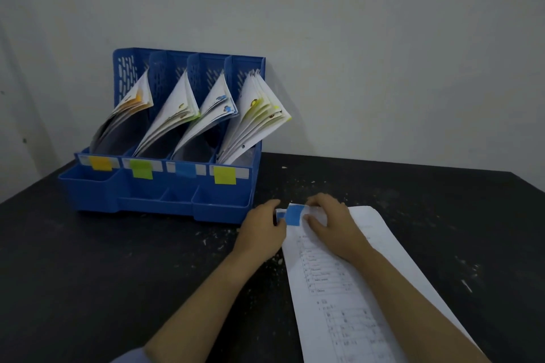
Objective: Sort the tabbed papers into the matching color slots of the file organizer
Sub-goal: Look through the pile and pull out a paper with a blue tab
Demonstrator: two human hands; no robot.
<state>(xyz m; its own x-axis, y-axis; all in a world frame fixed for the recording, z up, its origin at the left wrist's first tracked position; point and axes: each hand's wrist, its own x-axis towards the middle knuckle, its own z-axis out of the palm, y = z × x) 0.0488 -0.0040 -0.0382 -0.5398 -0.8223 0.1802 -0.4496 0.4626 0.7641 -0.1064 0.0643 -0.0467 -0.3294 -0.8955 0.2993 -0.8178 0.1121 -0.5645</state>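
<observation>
On the black table (118, 259), just right of the blue file organizer (165, 186), a printed paper (348, 289) lies flat. Both hands meet at its far end: the left hand (265, 233) pinches the corner beside the blue tab (293, 215), while the right hand (330, 224) presses down with fingers spread beside the tab.

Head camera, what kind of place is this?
Probably a plain office or work desk: a blue file organizer with colour-labelled slots, printed papers, a dark table against a bare wall.
</observation>
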